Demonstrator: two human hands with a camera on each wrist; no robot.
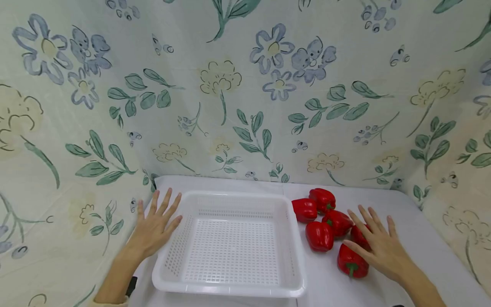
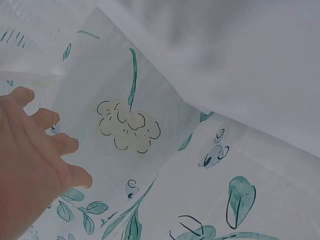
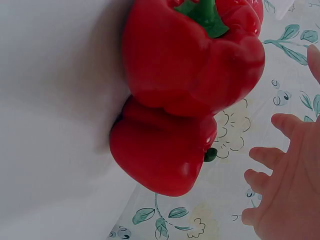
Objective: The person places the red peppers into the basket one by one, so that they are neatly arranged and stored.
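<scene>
I hold nothing, fingers spread — left hand at left of the basket, right hand by peppers right of it — likely pre-grasp; gripping one calls for curling

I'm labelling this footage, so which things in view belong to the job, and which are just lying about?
Likely part of the job:
- six red peppers, nearest the right hand
- white basket, beside the left hand

Likely just surroundings:
- white table under them
- floral-patterned backdrop behind the table
</scene>
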